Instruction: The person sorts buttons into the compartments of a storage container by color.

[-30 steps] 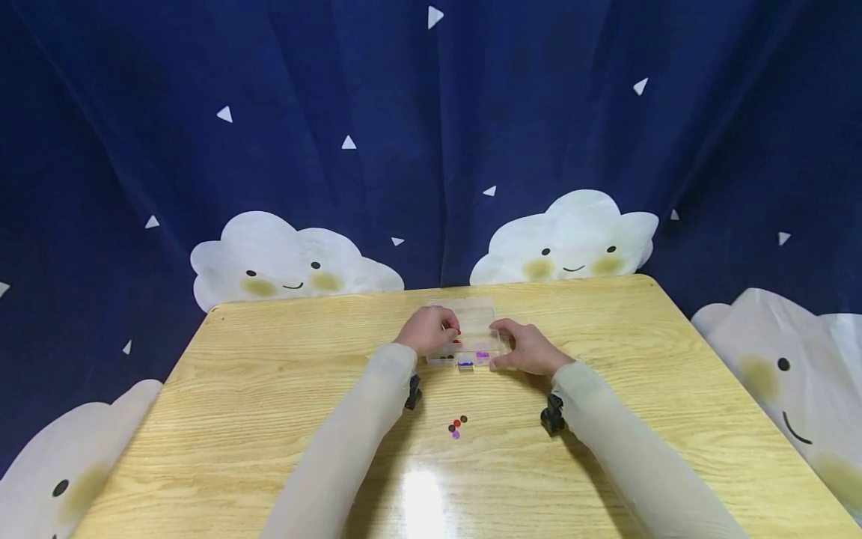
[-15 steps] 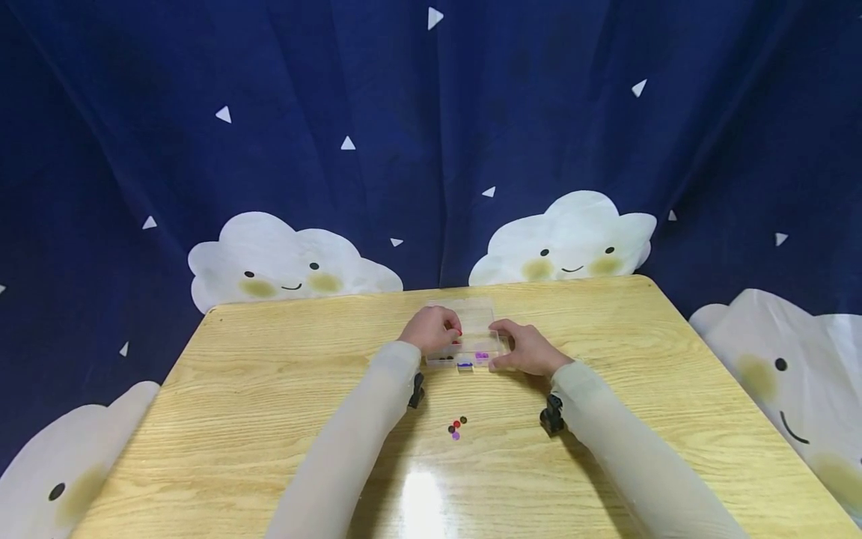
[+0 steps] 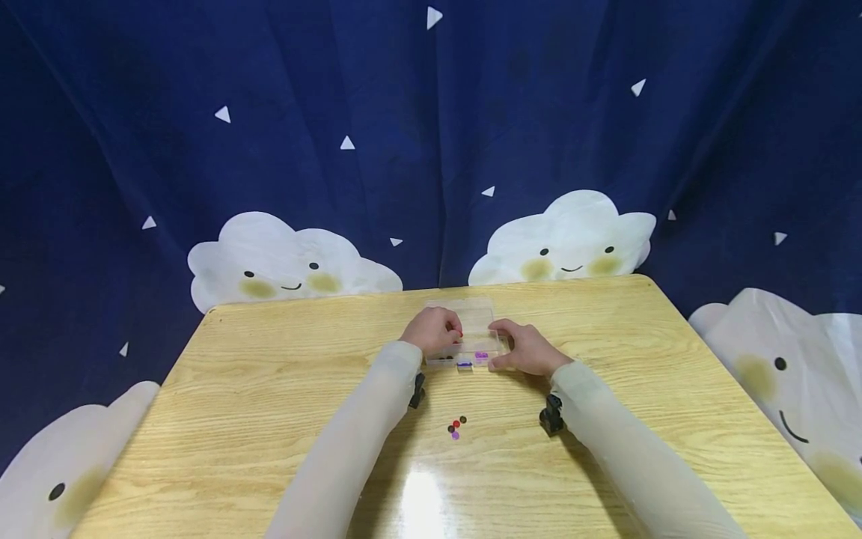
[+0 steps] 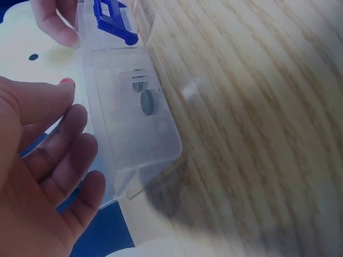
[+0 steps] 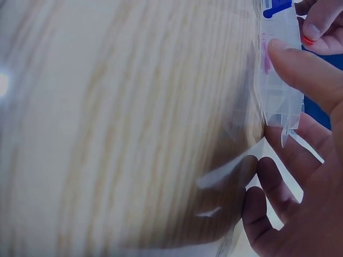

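A clear plastic compartment box (image 4: 131, 123) stands near the back of the table, its lid raised at the rear. My left hand (image 3: 431, 331) is over its left part and pinches a small red button (image 4: 67, 81) between thumb and fingertip. Through the front wall in the left wrist view I see dark buttons (image 4: 147, 101); purple buttons (image 3: 481, 355) lie in a right front compartment. At the box's right end, my right hand (image 3: 530, 352) grips it, with the thumb on the front wall and fingers behind. A blue latch (image 4: 115, 24) is on the front.
Loose on the wooden table (image 3: 283, 389), nearer me than the box, lie a red button (image 3: 456, 424), a purple button (image 3: 455, 436) and two dark ones. A dark blue curtain (image 3: 404, 112) with clouds hangs behind the table's back edge.
My left hand has shifted slightly to the right over the box, and the red button in its fingers sits a little lower. My right hand stays at the box's right end.
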`<state>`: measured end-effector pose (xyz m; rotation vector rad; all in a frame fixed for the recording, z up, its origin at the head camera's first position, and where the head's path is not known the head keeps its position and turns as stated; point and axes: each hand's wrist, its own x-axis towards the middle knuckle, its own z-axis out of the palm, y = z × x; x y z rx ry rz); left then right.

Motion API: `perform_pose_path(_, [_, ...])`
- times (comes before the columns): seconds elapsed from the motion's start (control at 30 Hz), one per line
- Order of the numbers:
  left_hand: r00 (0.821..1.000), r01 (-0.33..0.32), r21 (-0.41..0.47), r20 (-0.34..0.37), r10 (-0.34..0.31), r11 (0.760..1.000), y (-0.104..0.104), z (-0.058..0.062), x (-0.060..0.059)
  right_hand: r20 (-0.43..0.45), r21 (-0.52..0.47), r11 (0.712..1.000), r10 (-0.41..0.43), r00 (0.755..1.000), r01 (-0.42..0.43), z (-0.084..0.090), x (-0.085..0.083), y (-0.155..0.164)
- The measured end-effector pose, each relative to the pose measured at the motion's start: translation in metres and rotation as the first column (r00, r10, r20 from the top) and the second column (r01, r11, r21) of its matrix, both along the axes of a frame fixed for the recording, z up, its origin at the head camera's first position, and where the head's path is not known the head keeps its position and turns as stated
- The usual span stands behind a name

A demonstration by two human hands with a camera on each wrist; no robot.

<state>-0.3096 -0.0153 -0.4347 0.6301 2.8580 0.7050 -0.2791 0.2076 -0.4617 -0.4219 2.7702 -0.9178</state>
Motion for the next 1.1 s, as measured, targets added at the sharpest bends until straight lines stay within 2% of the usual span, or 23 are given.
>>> perform_pose_path(0.4, [1.000, -0.007, -0.004, -0.017, 0.007, 1.000, -0.004, -0.005, -0.003, -0.006, -0.005, 1.000, 0.005, 1.000, -0.005, -0.001, -0.001, 0.000])
perform_pose_path(0.63, [0.999, 0.004, 0.000, -0.037, -0.004, 1.000, -0.012, 0.001, 0.001, 0.008, -0.006, 1.000, -0.002, 1.000, 0.002, 0.000, -0.001, 0.000])
perform_pose_path(0.8, [0.996, 0.067, -0.016, -0.053, -0.068, 0.998, -0.015, 0.007, 0.009, 0.018, -0.008, 1.000, -0.005, 1.000, 0.005, 0.000, -0.001, 0.000])
perform_pose_path(0.93, [0.988, 0.132, -0.014, -0.080, -0.132, 0.991, -0.017, 0.012, 0.020, 0.016, -0.006, 1.000, 0.001, 1.000, 0.000, -0.001, -0.001, 0.000])
perform_pose_path(1.1, [0.961, 0.244, 0.004, -0.138, -0.241, 0.970, -0.020, 0.017, 0.040, -0.001, 0.000, 1.000, 0.003, 1.000, -0.003, 0.000, 0.000, 0.000])
